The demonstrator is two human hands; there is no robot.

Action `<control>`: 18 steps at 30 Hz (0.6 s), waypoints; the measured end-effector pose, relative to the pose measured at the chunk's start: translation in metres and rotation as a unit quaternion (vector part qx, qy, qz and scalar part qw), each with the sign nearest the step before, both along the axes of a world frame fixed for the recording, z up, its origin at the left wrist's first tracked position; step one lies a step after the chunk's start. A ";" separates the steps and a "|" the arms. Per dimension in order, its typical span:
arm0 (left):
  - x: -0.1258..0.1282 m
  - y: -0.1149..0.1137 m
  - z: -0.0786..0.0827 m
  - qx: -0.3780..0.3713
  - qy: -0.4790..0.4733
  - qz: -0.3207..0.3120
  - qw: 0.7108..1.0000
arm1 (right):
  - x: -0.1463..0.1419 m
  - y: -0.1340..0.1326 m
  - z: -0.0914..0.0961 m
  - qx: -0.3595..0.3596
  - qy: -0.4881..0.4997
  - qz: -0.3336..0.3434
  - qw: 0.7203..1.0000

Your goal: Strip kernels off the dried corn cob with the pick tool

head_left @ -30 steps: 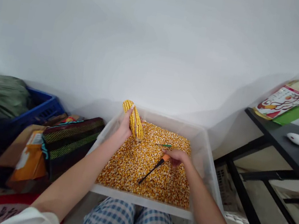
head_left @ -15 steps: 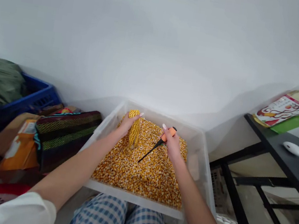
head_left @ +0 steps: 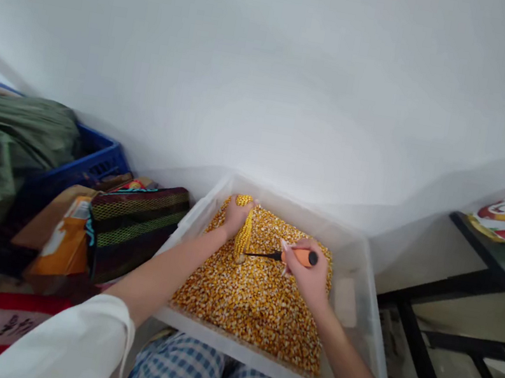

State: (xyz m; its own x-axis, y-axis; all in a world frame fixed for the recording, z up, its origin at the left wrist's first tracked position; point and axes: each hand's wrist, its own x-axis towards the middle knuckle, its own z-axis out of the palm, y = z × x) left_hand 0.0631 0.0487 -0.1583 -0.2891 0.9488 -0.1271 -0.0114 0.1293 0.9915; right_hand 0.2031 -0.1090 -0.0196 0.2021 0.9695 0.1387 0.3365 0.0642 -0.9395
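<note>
the screwdriver (head_left: pixel 303 257), pinched in the grip of the right hand (head_left: pixel 310 275), has swung its tip to the lower end of the corn cob (head_left: pixel 244 234), so tool and cob now meet. the left hand (head_left: pixel 235 215) wraps the cob over the kernels (head_left: pixel 253 299), with open room toward the near wall of the bin (head_left: pixel 262 360)

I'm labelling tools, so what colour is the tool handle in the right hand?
The handle is orange with a black end, clearest in the head view.
</note>
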 end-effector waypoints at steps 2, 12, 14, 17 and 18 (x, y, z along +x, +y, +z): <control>0.003 0.002 -0.005 0.013 0.009 0.000 1.000 | 0.001 -0.008 -0.007 0.054 0.001 -0.033 0.998; 0.003 0.004 -0.005 -0.009 0.012 0.004 1.000 | -0.009 -0.015 -0.018 0.146 -0.041 -0.007 0.988; 0.003 0.004 -0.003 -0.013 0.012 0.003 1.000 | -0.012 -0.018 -0.016 0.168 -0.072 0.010 0.983; 0.002 0.003 0.000 -0.022 0.019 -0.005 1.000 | -0.014 -0.022 -0.015 0.192 -0.110 0.043 0.974; 0.001 0.002 0.000 -0.022 0.022 -0.007 0.999 | -0.014 -0.023 -0.015 0.199 -0.118 0.050 0.972</control>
State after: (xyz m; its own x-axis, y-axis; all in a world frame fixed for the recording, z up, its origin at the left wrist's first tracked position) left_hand 0.0644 0.0512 -0.1580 -0.2828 0.9464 -0.1561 0.0347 0.1728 0.9844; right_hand 0.1895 -0.1315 -0.0348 0.0262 0.8430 0.5372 0.5130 0.4499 -0.7311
